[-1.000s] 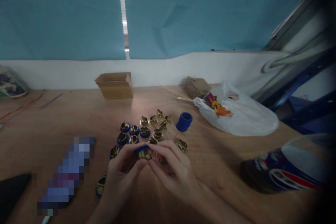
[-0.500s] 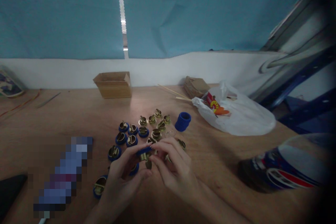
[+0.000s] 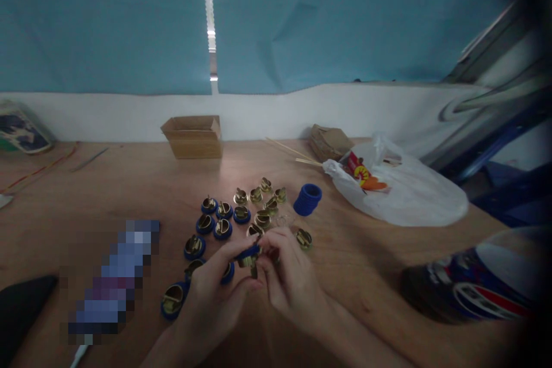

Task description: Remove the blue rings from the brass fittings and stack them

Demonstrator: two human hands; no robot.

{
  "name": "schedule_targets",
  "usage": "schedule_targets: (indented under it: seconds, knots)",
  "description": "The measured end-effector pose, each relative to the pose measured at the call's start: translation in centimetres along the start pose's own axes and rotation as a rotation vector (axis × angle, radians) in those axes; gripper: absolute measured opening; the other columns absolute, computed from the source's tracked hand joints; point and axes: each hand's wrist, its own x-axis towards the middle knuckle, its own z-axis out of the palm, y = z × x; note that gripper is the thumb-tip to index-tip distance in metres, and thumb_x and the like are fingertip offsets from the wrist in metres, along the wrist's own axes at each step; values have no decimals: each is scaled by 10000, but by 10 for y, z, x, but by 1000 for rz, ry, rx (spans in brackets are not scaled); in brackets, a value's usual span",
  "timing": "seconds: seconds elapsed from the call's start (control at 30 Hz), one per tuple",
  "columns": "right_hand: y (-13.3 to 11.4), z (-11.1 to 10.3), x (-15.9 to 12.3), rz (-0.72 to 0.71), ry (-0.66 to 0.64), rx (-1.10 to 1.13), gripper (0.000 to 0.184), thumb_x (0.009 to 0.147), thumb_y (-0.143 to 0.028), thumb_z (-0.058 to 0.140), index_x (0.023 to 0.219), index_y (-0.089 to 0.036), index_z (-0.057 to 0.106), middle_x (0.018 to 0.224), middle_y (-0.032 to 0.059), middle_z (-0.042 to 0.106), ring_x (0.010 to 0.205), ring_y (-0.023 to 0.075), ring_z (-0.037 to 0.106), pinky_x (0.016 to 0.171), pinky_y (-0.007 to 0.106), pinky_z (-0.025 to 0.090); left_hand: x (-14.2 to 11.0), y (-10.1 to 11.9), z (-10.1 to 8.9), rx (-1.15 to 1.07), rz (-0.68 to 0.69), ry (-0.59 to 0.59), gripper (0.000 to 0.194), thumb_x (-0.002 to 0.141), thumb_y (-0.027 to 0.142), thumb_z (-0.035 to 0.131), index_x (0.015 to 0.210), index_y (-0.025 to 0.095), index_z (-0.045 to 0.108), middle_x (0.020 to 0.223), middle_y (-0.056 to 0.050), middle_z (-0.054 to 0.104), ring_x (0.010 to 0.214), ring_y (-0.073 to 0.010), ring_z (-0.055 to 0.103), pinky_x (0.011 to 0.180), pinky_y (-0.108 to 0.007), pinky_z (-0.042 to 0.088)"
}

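Between my hands is a small brass-coloured round fitting (image 3: 247, 261) with a blue ring on its upper side. My left hand (image 3: 215, 293) grips it from the left, fingers curled over the ring and thumb below. From the right, my right hand (image 3: 293, 276) pinches the same fitting; its fingertips partly hide the contact. Left of and behind the hands lie several brass fittings with blue rings (image 3: 222, 229). Several brass fittings without a visible ring (image 3: 262, 218) stand further back and right. A stack of blue rings (image 3: 307, 200) rests behind my right hand.
At the back stand an open cardboard box (image 3: 196, 144) and a smaller brown carton (image 3: 330, 142) beside thin sticks (image 3: 308, 161). A white plastic bag (image 3: 422, 192) lies right, above a large cola bottle (image 3: 470, 282). A pixelated blue object (image 3: 116, 282) lies left.
The camera has turned slightly left, so the scene sits further right in view. Both hands keep hold of the fitting, with only slight finger movement.
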Motion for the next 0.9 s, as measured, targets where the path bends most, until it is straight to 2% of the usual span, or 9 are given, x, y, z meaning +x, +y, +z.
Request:
schedule_targets:
  seconds: [0.1,0.23,0.5,0.73,0.8,0.9]
  knots:
    - [2,-1,0,10,-23,19,179,906,-78,420,1009,-223,445,899,39,515,753,176,547,613,315,501,1,3,0,4,33,20,517,746,59,721,1211,262,624,1172,-74,725,1079,-256,685,939,-347,542]
    - [2,-2,1,8,-47,46,203,914,-77,426,1059,-219,432,974,52,512,782,165,544,635,303,500,2,3,-1,-3,47,56,501,741,101,748,1197,273,634,1121,-68,743,1021,-257,706,897,-347,554]
    - [-2,-1,1,73,-103,21,138,907,-83,392,929,-220,400,879,36,488,727,172,494,601,306,417,0,3,-5,-25,1,-84,459,826,103,654,1234,286,551,1190,-69,686,1059,-241,667,897,-335,529]
    - [-7,0,3,81,-155,44,135,892,-85,397,901,-221,399,884,47,514,721,174,509,589,305,420,2,0,-1,-59,-53,-32,357,852,116,614,1183,238,555,1152,-91,669,986,-236,668,884,-346,537]
    - [-9,0,4,82,-143,33,135,896,-86,413,927,-217,422,885,46,523,724,175,520,593,307,428,3,-1,-1,-87,-55,-12,353,854,113,610,1184,228,557,1167,-99,663,1011,-245,666,888,-340,538]
    - [-10,-2,4,47,-143,16,196,917,-92,431,1074,-204,464,927,58,542,782,187,545,651,330,467,4,-1,-2,-109,-66,25,367,877,118,592,1215,242,528,1193,-91,653,1061,-239,659,890,-314,540]
